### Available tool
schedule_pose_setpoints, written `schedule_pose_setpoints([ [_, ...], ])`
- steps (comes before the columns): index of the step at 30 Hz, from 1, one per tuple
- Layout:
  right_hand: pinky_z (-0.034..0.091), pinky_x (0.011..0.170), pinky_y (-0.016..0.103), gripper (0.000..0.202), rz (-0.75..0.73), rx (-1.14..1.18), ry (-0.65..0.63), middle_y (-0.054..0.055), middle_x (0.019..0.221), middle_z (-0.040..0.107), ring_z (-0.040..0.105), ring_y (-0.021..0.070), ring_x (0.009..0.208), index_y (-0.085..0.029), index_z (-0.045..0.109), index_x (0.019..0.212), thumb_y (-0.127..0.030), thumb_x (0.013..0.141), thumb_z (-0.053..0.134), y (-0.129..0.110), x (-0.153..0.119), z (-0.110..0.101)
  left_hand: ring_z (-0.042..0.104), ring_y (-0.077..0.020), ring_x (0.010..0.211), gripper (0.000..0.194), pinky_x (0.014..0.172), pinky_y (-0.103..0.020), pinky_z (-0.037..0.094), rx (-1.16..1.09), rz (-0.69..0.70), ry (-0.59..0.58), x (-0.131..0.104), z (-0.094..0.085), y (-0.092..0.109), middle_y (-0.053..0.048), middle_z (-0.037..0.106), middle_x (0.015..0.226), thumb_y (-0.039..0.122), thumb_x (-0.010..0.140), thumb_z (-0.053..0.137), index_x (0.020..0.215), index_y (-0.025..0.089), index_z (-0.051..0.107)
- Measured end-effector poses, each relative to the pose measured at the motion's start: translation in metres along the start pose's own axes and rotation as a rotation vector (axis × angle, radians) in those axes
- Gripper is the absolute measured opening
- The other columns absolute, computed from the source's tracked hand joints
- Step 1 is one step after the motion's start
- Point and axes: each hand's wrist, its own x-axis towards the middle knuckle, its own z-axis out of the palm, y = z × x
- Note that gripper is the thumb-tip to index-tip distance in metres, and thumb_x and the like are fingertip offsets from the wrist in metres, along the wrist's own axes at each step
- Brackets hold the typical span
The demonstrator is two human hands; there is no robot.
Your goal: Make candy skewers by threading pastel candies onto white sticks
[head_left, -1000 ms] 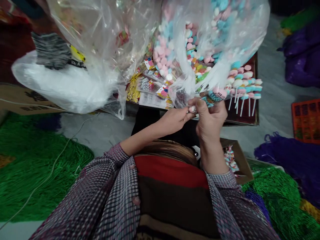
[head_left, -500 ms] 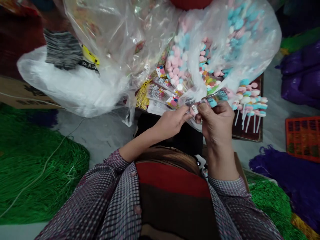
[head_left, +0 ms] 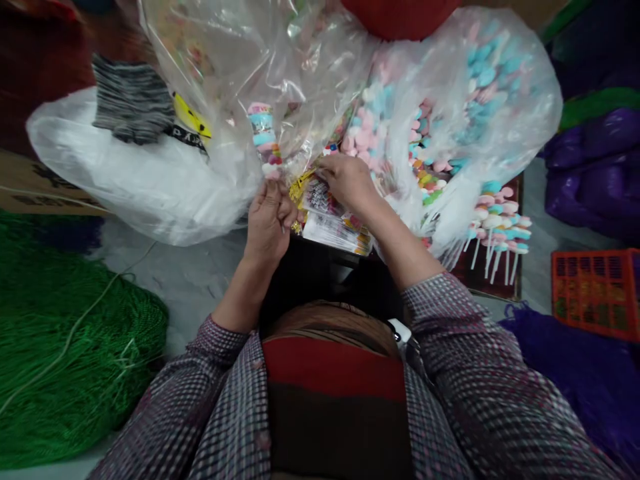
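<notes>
My left hand [head_left: 270, 217] is closed round the lower end of a wrapped marshmallow stick [head_left: 263, 127], which stands up with pink, blue and coloured pieces in clear film. To its right, my right hand [head_left: 347, 183] reaches across the pile, its fingers pinched at the end of the yellow twist ties [head_left: 299, 190]. Exactly how many ties are between those fingers is hidden. Printed clear wrappers [head_left: 320, 199] lie just under my right hand, beside a stack of white-edged packets [head_left: 335, 232].
A large clear bag [head_left: 220, 60] bulges behind my left hand. On the right, an open bag [head_left: 530, 120] holds pink, blue and white marshmallows. Marshmallow sticks [head_left: 495, 220] lie at the table's right edge. Green cord [head_left: 85, 347] and an orange crate [head_left: 593, 293] are on the floor.
Both hands have moved left and apart. The wrapped marshmallow stick, held between both hands before, is now upright in my left hand. My right hand has gone to the yellow twist ties.
</notes>
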Motion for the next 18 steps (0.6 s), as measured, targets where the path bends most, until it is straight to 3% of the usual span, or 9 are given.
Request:
schedule_pose_setpoints([
  [3,0.053,0.093,0.040,0.027,-0.045,-0.190,-0.076,0.011,0.106,0.075,0.065,0.0260,0.106,-0.020,0.071,0.096,-0.027,0.103,0.046,0.010,0.018,0.023,0.022,-0.0076,0.041,0.038,0.049,-0.027,0.041,-0.004,-0.010,-0.003,0.001,-0.003,0.001,0.010,0.022,0.051,0.058,0.098,0.053,0.078,0.025,0.051],
  [7,0.053,0.097,0.041,0.037,-0.095,-0.269,-0.080,0.014,0.105,0.073,0.063,0.0276,0.112,-0.015,0.068,0.097,-0.028,0.107,0.035,0.017,0.026,0.033,0.023,-0.0076,0.041,0.036,0.048,-0.025,0.040,-0.040,-0.015,-0.021,0.001,-0.006,-0.003,0.010,0.023,0.051,0.055,0.099,0.053,0.079,0.025,0.054],
  [14,0.053,0.089,0.042,0.027,-0.094,-0.211,-0.150,0.011,0.097,0.074,0.066,0.0267,0.098,-0.021,0.067,0.089,-0.028,0.102,0.044,0.027,0.024,0.016,0.025,-0.0078,0.041,0.039,0.049,-0.024,0.042,0.021,-0.002,-0.044,0.007,-0.013,-0.010,0.010,0.024,0.051,0.058,0.099,0.050,0.080,0.025,0.058],
  [18,0.052,0.086,0.038,0.022,-0.080,-0.216,-0.123,0.009,0.097,0.074,0.066,0.0255,0.098,-0.021,0.068,0.090,-0.026,0.100,0.050,0.025,0.014,-0.001,0.025,-0.0081,0.040,0.037,0.050,-0.024,0.044,0.000,-0.020,-0.051,0.007,-0.015,-0.012,0.009,0.025,0.050,0.054,0.101,0.050,0.079,0.026,0.059],
])
